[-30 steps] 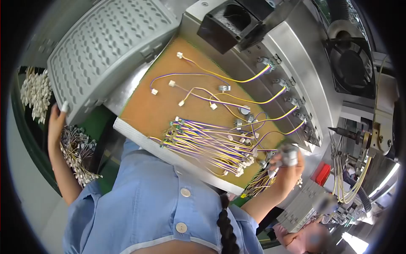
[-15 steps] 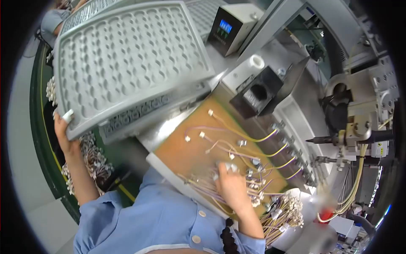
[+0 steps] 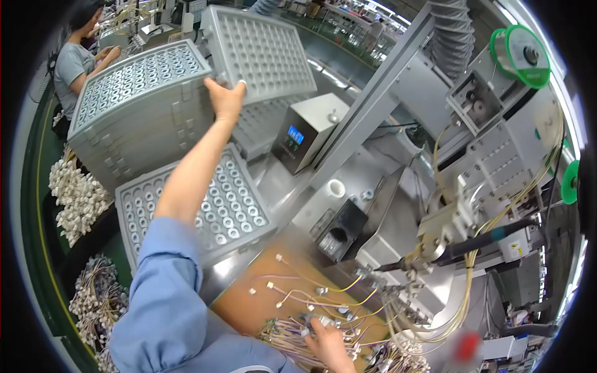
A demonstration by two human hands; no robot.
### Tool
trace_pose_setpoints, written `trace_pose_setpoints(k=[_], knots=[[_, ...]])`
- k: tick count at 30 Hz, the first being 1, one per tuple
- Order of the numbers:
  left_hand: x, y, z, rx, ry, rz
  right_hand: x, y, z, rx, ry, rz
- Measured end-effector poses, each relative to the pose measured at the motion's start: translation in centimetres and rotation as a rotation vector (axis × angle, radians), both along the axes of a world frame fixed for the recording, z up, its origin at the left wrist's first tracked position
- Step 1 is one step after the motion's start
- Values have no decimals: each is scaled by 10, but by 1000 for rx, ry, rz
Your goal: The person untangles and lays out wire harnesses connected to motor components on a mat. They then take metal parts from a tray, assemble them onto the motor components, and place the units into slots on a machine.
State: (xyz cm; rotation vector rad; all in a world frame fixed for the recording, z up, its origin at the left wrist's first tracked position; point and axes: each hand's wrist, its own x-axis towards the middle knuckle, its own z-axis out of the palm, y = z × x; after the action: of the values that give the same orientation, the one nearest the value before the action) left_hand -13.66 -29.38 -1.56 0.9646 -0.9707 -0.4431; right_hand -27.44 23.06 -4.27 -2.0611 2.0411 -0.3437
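My left hand (image 3: 225, 101) is raised far out and grips the near edge of a grey plastic tray (image 3: 264, 56) with rows of round hollows. The tray is tilted beside a tall stack of trays. Below my forearm lies another tray (image 3: 260, 227), filled with ring-shaped metal parts. My right hand (image 3: 328, 345) rests low over the brown work mat (image 3: 245, 311), fingers bent together beside a bundle of thin wires (image 3: 283, 339) with white connectors. Whatever is at its fingertips is too small to make out.
A stack of trays (image 3: 149, 130) topped with ring parts stands at left. A control box (image 3: 305, 133) with a blue display stands behind the mat. Soldering equipment (image 3: 435, 248) reaches in from the right. Connector bundles (image 3: 81, 193) hang at left. Another person (image 3: 73, 62) works at upper left.
My left hand has carried the grey tray up and away, uncovering the tray of ring parts below. My right hand stays over the wires. The view has tilted up.
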Motion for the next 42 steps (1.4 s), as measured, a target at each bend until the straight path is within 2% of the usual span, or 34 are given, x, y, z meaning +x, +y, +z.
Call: trace_pose_setpoints(k=[1, 2, 3, 5, 7, 9, 10, 11, 13, 14, 15, 16, 18, 19, 20, 21, 22, 24, 25, 27, 28, 29, 31, 33, 34, 35, 36, 37, 38, 39, 41, 42], knots=[[-18, 0, 3, 111, -13, 68, 3, -2, 8, -92, -104, -35], [-33, -11, -8, 141, 26, 130, 14, -4, 21, -137, -302, -232], [-52, -25, -23, 172, 65, 194, 9, -6, 22, -146, -282, -235], [-69, -39, -50, 279, 187, 116, 3, -2, 23, 26, -427, -223], [-72, -50, -85, 391, 292, 46, 2, -1, 20, 29, -404, -248], [-59, -54, -117, 575, 124, -23, 4, 0, 28, 43, -378, -273], [-55, -48, -128, 675, -91, 7, 3, 1, 26, 52, -385, -271], [-48, -38, -132, 683, -97, 14, 1, 3, 22, 38, -401, -282], [-36, -11, -128, 431, -744, 72, 2, 2, 26, 27, -418, -284], [-25, 10, -109, 437, -1034, 67, 5, -4, 36, 104, -489, -359], [-20, 14, -111, 446, -1035, 67, 7, -4, 44, 187, -557, -438], [-14, 16, -112, 395, -1116, -47, 5, -4, 45, 265, -550, -460], [-2, 12, -113, 354, -1286, -218, 4, -6, 49, 298, -533, -448], [4, 9, -118, 354, -1288, -215, 4, -6, 50, 337, -517, -442], [10, 10, -119, 285, -1325, -231, 8, -6, 34, 245, -685, -495], [13, 10, -120, 215, -1362, -247, 5, 0, 30, 245, -688, -494], [16, 9, -120, 214, -1366, -247, 3, 6, 28, 224, -665, -482], [26, 29, -96, 263, -1135, -280, -6, 22, 17, 154, -707, -496], [35, 52, -73, 340, -1176, -271, -7, 28, 19, 159, -709, -503], [53, 57, -80, 348, -1552, -235, -9, 40, 24, 147, -936, -640], [60, 61, -87, 346, -1562, -243, -9, 41, 30, 166, -989, -706], [63, 65, -98, 281, -1616, -201, -11, 44, 32, 160, -929, -716], [68, 61, -122, 193, -1684, -198, -13, 38, 39, 108, -704, -585], [56, 45, -149, 265, -1530, -165, -12, 28, 43, -79, -604, -416], [53, 66, -124, 371, -1287, -320, -18, 31, 34, -49, -593, -408], [50, 77, -110, 347, -1259, -329, -20, 29, 38, -43, -525, -400], [51, 70, -116, 263, -1239, -251, -21, 30, 41, -81, -568, -370], [54, 89, -90, 112, -1048, -433, -20, 33, 49, 10, -737, -468], [60, 103, -74, -76, -1065, -461, -22, 39, 46, -15, -924, -487], [57, 143, -53, 176, -481, -833, -14, 35, 54, -96, -1067, -636], [47, 246, 2, 129, -398, -1088, -19, 42, 53, -31, -1132, -725], [41, 293, 2, 161, -436, -1154, -20, 45, 46, -6, -1140, -751]])
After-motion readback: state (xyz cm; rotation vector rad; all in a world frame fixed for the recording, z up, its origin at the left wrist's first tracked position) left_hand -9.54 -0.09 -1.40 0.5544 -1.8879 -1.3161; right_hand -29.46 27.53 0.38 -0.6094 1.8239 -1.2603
